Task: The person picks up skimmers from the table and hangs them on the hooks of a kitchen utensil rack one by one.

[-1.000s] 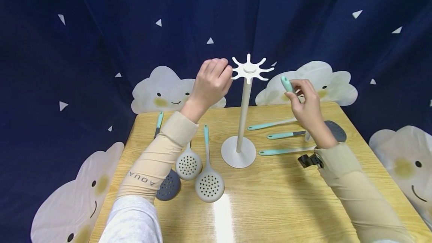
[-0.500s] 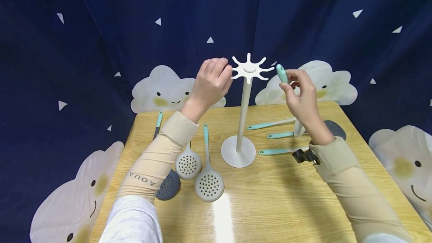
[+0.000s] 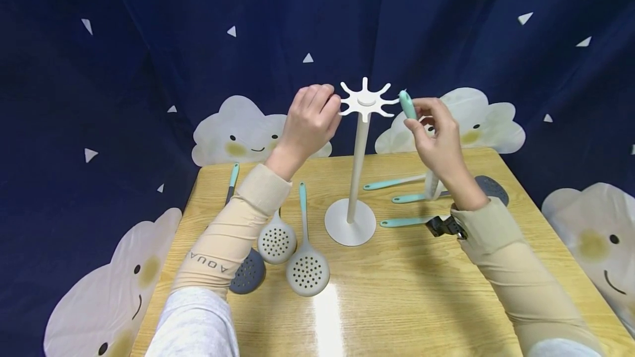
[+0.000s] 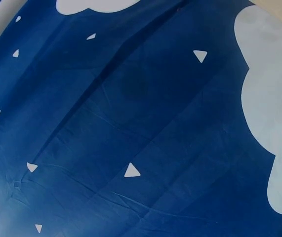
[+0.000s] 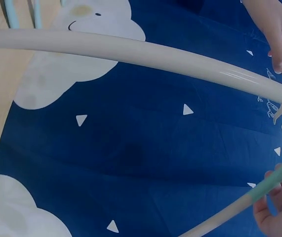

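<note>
A white utensil stand [image 3: 361, 164] with a star of hooked prongs on top stands upright on the table. My left hand [image 3: 310, 120] pinches the end of a left prong, its fingertips hidden in the head view. My right hand [image 3: 441, 136] holds a skimmer by its teal handle [image 3: 408, 106], between thumb and fingers. The handle's top end overlaps the tip of a right prong. Below the hand hangs the skimmer's pale head [image 3: 431, 185], seen edge-on. In the right wrist view, the handle [image 5: 274, 182] and its off-white shaft [image 5: 220, 217] slant up toward the prongs.
Left of the stand lie two pale skimmers [image 3: 308, 273] [image 3: 276, 242] and a dark grey one [image 3: 248, 273]. Several teal-handled utensils [image 3: 404, 222] lie to the right, one with a dark perforated head [image 3: 493, 190]. A navy curtain [image 3: 317, 21] hangs behind the wooden table [image 3: 397, 302].
My right hand has moved left and slightly up, bringing the skimmer's handle end from beside the stand to the right prong's tip. My left hand has stayed in place.
</note>
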### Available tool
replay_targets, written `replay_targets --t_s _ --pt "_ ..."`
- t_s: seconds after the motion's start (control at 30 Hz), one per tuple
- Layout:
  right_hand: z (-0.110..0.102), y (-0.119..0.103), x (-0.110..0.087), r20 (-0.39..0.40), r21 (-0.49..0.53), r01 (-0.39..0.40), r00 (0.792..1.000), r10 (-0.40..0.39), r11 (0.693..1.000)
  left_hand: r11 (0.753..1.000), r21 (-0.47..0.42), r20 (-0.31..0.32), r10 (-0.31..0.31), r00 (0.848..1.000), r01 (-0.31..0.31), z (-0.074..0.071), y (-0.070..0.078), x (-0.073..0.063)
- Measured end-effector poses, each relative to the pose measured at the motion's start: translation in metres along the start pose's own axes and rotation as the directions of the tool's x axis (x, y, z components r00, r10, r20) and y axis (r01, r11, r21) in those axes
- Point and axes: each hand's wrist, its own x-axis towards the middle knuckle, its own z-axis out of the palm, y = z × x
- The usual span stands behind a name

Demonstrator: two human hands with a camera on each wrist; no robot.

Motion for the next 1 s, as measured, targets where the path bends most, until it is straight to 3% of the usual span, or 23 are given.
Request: replay_targets --t_s 0.63,1.0 --pt "0.013 -0.004 -0.002 0.066 0.061 -0.032 0.997 0.028 0.998 1.0 -0.009 -0.006 -0.017 1.0 0.017 0.002 0.0 -0.001" --pt "0.025 -0.002 -0.006 0.033 0.178 -0.08 0.997 0.075 0.981 1.0 -0.009 -0.002 -0.027 1.0 0.027 0.002 0.001 -0.001"
